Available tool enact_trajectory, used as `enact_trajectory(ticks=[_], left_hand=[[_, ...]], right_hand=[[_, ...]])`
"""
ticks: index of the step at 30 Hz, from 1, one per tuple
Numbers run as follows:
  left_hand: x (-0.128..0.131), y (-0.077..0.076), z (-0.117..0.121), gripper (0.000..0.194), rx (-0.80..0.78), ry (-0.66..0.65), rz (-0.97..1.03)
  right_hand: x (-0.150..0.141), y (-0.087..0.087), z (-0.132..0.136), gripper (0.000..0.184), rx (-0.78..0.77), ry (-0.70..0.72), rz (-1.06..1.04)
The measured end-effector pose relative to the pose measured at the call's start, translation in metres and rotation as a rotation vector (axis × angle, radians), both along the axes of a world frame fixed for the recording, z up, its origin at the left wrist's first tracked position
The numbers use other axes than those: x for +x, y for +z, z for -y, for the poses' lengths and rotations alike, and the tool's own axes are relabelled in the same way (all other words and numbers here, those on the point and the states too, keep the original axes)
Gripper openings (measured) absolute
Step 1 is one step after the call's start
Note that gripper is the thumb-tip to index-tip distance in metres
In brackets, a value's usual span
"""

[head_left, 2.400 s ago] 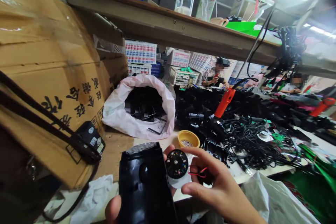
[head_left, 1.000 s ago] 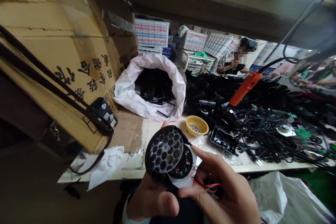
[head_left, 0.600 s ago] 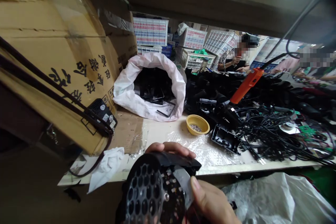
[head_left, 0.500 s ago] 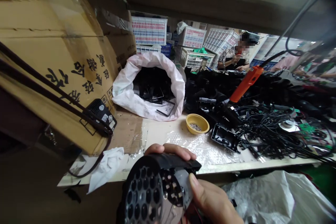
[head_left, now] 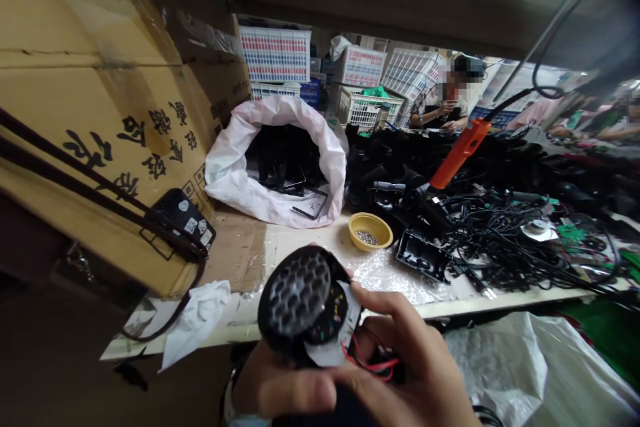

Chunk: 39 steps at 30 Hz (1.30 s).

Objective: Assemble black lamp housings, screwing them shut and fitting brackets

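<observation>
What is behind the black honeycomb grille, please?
A round black board with coloured components, white backing and red wires show at its edge; the grille hides the board's middle.

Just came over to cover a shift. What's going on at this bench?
A person holds a round black lamp head in their left hand, honeycomb grille facing up. Their right hand grips it too, at a dotted round board with red and black wires. Nearby on the bench are a yellow bowl of small metal parts, an orange screwdriver and tangled black cables.
</observation>
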<state>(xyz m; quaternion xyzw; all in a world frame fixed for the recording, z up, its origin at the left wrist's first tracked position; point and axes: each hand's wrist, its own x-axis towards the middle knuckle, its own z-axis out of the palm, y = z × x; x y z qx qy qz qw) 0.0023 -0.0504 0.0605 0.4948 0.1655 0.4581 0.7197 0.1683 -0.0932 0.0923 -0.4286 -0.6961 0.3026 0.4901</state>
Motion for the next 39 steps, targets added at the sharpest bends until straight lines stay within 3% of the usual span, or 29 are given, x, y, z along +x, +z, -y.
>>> enact_trajectory(ticks=[3, 6, 11, 14, 18, 19, 22, 29, 33, 39], left_hand=[[0.007, 0.0, 0.003, 0.059, -0.092, 0.256, -0.022], [0.017, 0.006, 0.002, 0.059, -0.18, 0.514, 0.054], [0.022, 0.014, -0.008, 0.063, -0.187, 0.538, 0.101], [0.015, 0.011, -0.016, 0.061, -0.207, 0.53, 0.12], [0.011, 0.011, -0.022, 0.054, -0.244, 0.532, 0.115], [0.011, 0.013, -0.023, 0.049, -0.243, 0.544, 0.118], [0.015, 0.019, -0.022, 0.038, -0.246, 0.565, 0.106], [0.017, 0.026, -0.014, 0.071, -0.339, 0.477, 0.188], [0.015, 0.024, -0.007, 0.085, -0.348, 0.349, 0.143], [0.013, 0.024, -0.005, 0.082, -0.307, 0.295, 0.093]], right_hand=[[0.007, 0.013, -0.008, 0.057, -0.183, 0.054, -0.01], [0.016, 0.02, -0.013, 0.068, -0.317, 0.109, -0.006], [0.032, 0.019, -0.016, 0.071, -0.337, 0.121, 0.015], [0.04, 0.014, -0.015, 0.07, -0.439, 0.096, 0.091], [0.042, 0.007, -0.015, 0.027, -0.489, 0.131, 0.141], [0.041, 0.006, -0.016, 0.017, -0.48, 0.127, 0.146], [0.037, 0.005, -0.019, 0.021, -0.368, 0.088, 0.163], [0.032, 0.015, -0.019, 0.01, 0.048, -0.017, 0.203], [0.029, 0.02, -0.019, 0.025, 0.275, 0.048, 0.355], [0.025, 0.029, -0.021, 0.037, 0.351, 0.157, 0.59]])
